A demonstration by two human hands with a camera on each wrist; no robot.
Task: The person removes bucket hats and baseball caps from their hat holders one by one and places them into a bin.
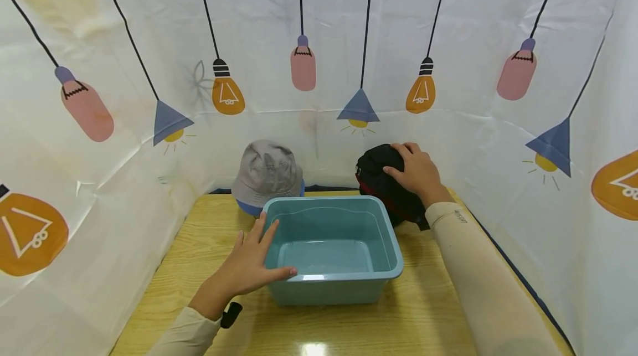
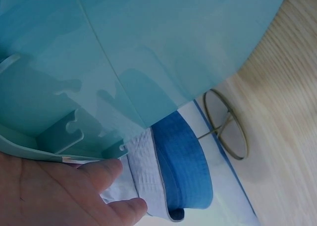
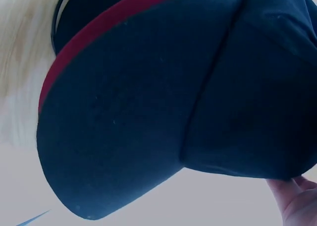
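Note:
A light blue-green plastic basin (image 1: 326, 293) stands mid-table with nothing inside. Fingers spread and straight, my left hand (image 1: 246, 263) rests at its left side against the rim, also seen in the left wrist view beside the basin's underside (image 2: 163, 47). My right hand (image 1: 416, 176) grips the crown of a black baseball cap (image 1: 380, 163) behind the basin's right corner. Up close, the cap's brim (image 3: 114, 117) shows a dark red edge, and only fingertips appear at the crown. Behind the basin's left corner sits a grey bucket hat (image 1: 269, 170) with a blue underside (image 2: 183, 161).
A thin metal wire stand (image 2: 230, 127) shows beneath the bucket hat. A dark curved rim (image 3: 59, 23) lies under the cap. The wooden table (image 1: 209, 240) is enclosed by a white curtain (image 1: 319, 140) printed with lamps and bulbs.

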